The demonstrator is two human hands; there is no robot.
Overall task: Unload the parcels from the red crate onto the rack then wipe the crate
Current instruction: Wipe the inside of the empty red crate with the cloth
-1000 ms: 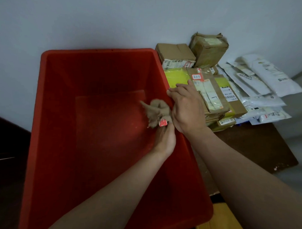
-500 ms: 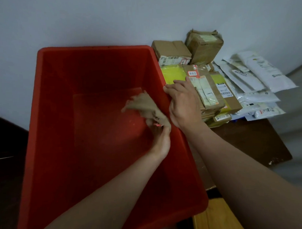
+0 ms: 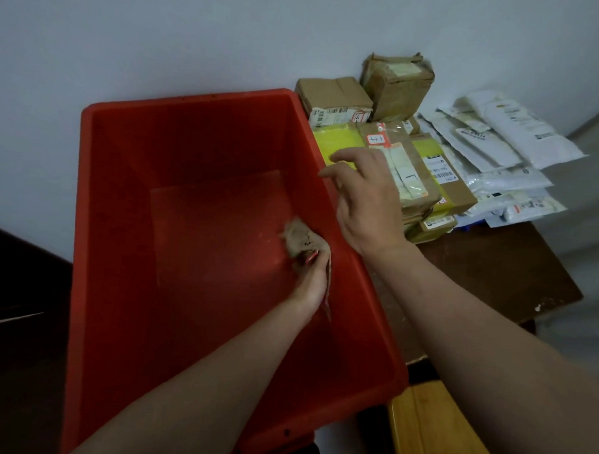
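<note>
Head view: a large rectangular red plastic crate (image 3: pixel 121 220), smooth-walled with a rolled rim, stands against a plain pale wall (image 3: pixel 196 36). Its interior holds no parcels, and the flat floor shows faint dusty smears.

The left hand (image 3: pixel 311 278) reaches down inside the crate. Its fingers are curled round a crumpled, soft brown cloth (image 3: pixel 299 238), which is pressed against the lower part of the right inner wall.

The right hand (image 3: pixel 370 209) is over the crate's right rim, fingers spread and relaxed, holding nothing. Whether its fingertips touch the rim cannot be told.

Just beside the crate, on a dark brown wooden surface (image 3: pixel 493 267) with a chipped edge, lie the unloaded parcels:
- a stack of flat brown paper packets (image 3: pixel 425 183) with white labels;
- a flat yellow packet (image 3: pixel 335 139);
- two creased cardboard boxes (image 3: pixel 333 95) by the wall;
- glossy white plastic mailers (image 3: pixel 504 145), overlapping.

A yellow wooden slab (image 3: pixel 433 432) shows at the lower right.
</note>
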